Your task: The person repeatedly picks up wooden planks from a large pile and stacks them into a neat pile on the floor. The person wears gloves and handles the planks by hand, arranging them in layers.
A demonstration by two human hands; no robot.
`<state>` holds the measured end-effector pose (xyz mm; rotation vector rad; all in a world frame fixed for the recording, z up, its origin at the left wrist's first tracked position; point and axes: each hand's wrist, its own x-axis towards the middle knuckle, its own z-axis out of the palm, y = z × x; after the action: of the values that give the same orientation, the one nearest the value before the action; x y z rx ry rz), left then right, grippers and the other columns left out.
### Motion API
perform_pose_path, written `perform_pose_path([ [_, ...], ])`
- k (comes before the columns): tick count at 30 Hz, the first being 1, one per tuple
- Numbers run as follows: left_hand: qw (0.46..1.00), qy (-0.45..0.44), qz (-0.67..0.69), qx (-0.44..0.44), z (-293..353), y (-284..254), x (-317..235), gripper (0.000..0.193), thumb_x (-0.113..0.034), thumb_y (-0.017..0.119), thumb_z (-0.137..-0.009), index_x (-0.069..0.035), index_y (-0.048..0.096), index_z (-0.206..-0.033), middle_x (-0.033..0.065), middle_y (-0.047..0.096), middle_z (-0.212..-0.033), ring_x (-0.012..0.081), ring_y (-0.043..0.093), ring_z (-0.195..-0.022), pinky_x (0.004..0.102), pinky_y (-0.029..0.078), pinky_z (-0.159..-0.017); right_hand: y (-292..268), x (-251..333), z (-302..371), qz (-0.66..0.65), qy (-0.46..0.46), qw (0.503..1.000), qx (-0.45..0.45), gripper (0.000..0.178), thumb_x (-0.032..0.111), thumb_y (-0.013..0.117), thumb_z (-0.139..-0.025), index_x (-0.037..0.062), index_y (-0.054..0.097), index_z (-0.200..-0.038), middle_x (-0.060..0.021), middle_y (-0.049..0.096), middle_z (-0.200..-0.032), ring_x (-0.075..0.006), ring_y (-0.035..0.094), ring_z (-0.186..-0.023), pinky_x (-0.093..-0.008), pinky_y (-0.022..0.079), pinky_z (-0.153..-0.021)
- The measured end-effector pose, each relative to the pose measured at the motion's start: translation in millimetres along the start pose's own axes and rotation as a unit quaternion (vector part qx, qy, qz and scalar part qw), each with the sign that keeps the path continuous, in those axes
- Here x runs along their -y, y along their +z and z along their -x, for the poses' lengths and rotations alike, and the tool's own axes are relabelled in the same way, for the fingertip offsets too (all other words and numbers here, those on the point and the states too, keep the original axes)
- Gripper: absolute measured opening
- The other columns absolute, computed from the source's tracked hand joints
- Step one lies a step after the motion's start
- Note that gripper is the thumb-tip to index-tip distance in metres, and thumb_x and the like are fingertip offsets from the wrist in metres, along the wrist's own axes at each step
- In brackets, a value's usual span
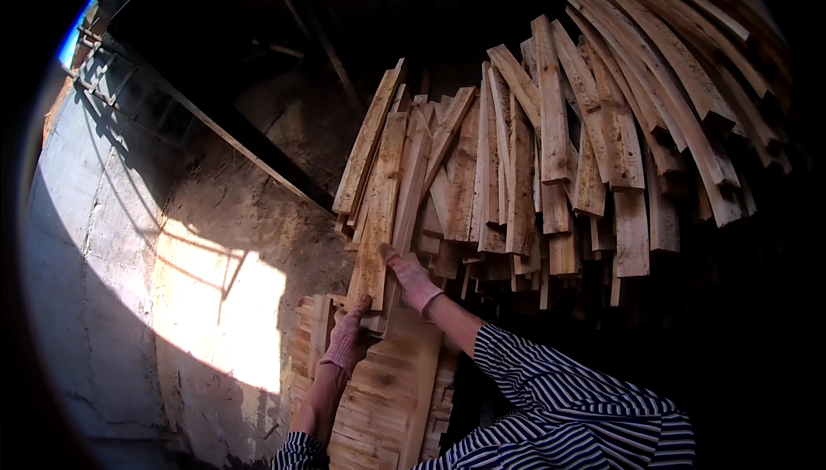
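Note:
Long rough wooden boards (384,203) lie lengthwise in front of me, with their near ends over a stack of light wood. My left hand (348,338), in a pinkish knitted glove, is closed around the near end of these boards from the left, its thumb on top. Higher up, my right hand (413,282), gloved alike, grips their right side with its thumb at the upper board's edge. Both hands' fingertips are partly hidden by the wood. Below the hands is the neat stack of wooden pieces (379,414), its near part running out of view.
A large loose pile of boards (632,135) spreads from the middle to the far right, many ends jutting toward me. On the left are a pale concrete wall (95,238) and a sunlit patch (219,307). A long straight bar (241,150) slants behind, before a dark area.

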<state>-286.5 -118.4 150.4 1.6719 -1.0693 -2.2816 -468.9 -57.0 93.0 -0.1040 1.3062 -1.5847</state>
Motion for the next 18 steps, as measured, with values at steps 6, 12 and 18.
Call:
perform_pose_path([
  [6, 0.781, 0.371, -0.496, -0.078, 35, 73, 48, 0.077, -0.032, 0.086, -0.08, -0.004, 0.041, -0.136, 0.0184, 0.06, -0.118, 0.0238, 0.065, -0.094, 0.036, 0.057, -0.077, -104, -48, -24, -0.247, -0.097, 0.96, 0.093, 0.04, 0.017, 0.047, -0.104, -0.0025, 0.051, -0.139, -0.016, 0.061, -0.127, -0.0237, 0.056, -0.121, -0.0335, 0.045, -0.107],
  [12, 0.891, 0.313, -0.296, 0.142, 30, 146, -37, 0.043, -0.035, 0.073, -0.094, -0.001, 0.055, -0.113, 0.0082, 0.065, -0.095, 0.0132, 0.062, -0.082, 0.0296, 0.053, -0.072, -131, 33, 63, -0.265, -0.183, 0.916, 0.239, 0.067, 0.056, 0.042, -0.104, 0.0044, 0.04, -0.147, -0.0139, 0.052, -0.141, -0.0265, 0.057, -0.126, -0.0403, 0.051, -0.106],
  [18, 0.801, 0.369, -0.47, 0.009, -95, 194, -96, 0.045, -0.037, 0.065, -0.096, -0.007, 0.059, -0.129, 0.0149, 0.07, -0.109, 0.0287, 0.069, -0.094, 0.0432, 0.058, -0.077, -126, 57, 63, -0.432, -0.13, 0.831, 0.326, 0.088, 0.064, 0.055, -0.095, 0.0034, 0.031, -0.153, -0.0203, 0.049, -0.146, -0.0343, 0.055, -0.129, -0.0499, 0.05, -0.106],
])
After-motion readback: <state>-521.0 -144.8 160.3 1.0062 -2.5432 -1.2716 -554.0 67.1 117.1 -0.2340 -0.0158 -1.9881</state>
